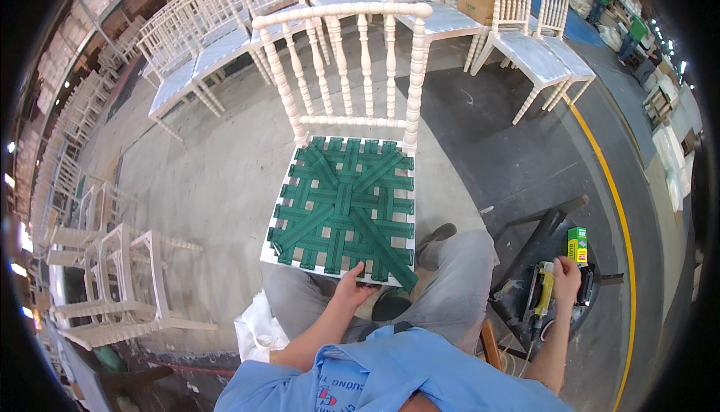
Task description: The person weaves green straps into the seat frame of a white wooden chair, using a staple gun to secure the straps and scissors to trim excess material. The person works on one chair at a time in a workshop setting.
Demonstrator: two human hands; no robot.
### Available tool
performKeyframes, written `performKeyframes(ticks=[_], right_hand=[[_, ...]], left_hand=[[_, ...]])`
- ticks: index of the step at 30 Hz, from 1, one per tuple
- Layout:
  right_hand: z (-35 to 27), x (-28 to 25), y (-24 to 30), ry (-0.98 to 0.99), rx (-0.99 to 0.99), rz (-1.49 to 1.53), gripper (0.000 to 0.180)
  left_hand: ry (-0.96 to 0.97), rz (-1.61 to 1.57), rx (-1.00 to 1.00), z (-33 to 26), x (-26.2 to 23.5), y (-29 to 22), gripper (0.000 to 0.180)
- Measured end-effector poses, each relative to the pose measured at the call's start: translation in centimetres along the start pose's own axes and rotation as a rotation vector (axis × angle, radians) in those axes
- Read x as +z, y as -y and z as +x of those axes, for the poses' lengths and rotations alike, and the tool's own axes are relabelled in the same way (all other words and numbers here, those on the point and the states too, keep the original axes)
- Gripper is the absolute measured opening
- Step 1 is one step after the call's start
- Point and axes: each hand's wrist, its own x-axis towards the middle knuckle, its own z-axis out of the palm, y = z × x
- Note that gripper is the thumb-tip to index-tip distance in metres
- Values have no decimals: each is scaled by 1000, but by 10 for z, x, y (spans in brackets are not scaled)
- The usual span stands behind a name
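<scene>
A cream wooden chair (416,112) with turned spindles stands before me, its white seat frame woven with green webbing straps (343,198). Two straps cross diagonally over the weave, and one loose end (405,277) hangs past the front right corner. My left hand (352,290) grips the front edge of the seat, thumb on top, fingers under it. Off to the right, my right hand (568,281) is closed beside a yellow-and-black power tool (543,292), which looks like a staple gun. Whatever its fingers hold, if anything, is hidden.
The tool lies on a black stand (517,277) with a green-and-yellow box (577,245). Rows of white chairs (225,44) line the back, one bearing a cardboard box (476,1). Upturned chair frames (135,277) stand at left. A yellow floor line (611,179) runs along the right.
</scene>
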Motion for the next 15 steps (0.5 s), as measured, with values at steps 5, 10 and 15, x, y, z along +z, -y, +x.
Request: performKeyframes(ticks=[5, 10, 15], right_hand=[[-43, 147, 165, 647, 111, 383, 21], [-108, 298, 189, 1202, -428, -266, 70], [-132, 330, 175, 1182, -383, -69, 55]], left_hand=[[17, -7, 164, 2, -14, -3, 47], [-36, 75, 292, 27, -10, -16, 49], [-121, -10, 408, 33, -1, -32, 52]])
